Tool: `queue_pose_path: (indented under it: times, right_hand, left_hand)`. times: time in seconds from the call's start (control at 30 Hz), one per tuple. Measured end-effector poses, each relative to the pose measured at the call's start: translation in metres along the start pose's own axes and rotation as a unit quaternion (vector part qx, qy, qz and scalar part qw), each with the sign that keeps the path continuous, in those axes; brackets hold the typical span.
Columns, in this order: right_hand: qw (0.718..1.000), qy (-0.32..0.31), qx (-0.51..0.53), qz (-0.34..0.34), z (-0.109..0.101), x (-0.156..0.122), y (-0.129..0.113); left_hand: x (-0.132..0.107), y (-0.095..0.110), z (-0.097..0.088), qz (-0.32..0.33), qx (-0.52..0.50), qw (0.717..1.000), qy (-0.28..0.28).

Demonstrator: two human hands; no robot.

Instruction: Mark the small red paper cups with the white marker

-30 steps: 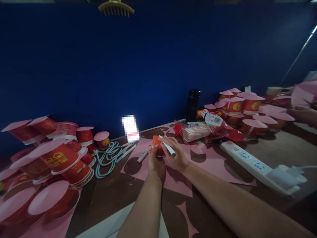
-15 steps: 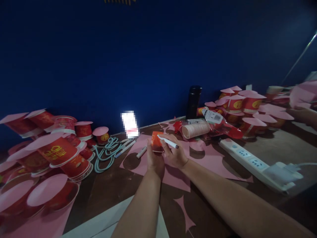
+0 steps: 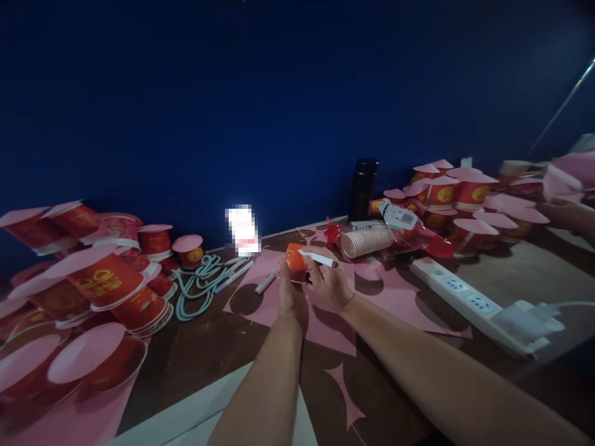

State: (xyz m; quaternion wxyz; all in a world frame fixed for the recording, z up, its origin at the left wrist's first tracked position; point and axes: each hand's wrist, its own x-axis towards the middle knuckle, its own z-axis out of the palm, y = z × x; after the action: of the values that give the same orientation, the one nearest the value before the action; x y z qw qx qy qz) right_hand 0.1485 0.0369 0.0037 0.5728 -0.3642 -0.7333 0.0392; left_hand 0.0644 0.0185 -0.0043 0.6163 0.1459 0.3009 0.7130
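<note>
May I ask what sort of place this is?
Probably a craft workspace, judging by the red cups topped with pink discs, the pink sheet with round holes, and the white marker in the right hand.

Over cut-out pink paper on the brown tabletop, a small orange object is held between the left hand and right hand. At left, a looped pale-blue cord is laid, then red paper cups are piled; a black cylindrical flask is set behind, a white plastic power strip at right.
</note>
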Motion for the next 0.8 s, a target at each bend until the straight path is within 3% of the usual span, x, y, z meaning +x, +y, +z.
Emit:
queue_pose_path:
  times: [0.43, 0.6, 0.8]
  right_hand:
    - [1.000, 0.003, 0.004, 0.023, -0.0041, 0.0020, -0.0054]
    - [0.998, 0.017, 0.016, 0.052, -0.0033, 0.0017, -0.0016]
    - [0.998, 0.041, -0.002, 0.039, -0.0049, 0.0042, -0.0029]
  left_hand:
    - [0.0046, 0.0008, -0.0032, -0.020, -0.033, 0.999, 0.031]
    - [0.0091, 0.0035, -0.0051, -0.036, -0.068, 0.997, -0.002]
    - [0.0095, 0.0078, -0.0049, -0.047, -0.092, 0.995, 0.004]
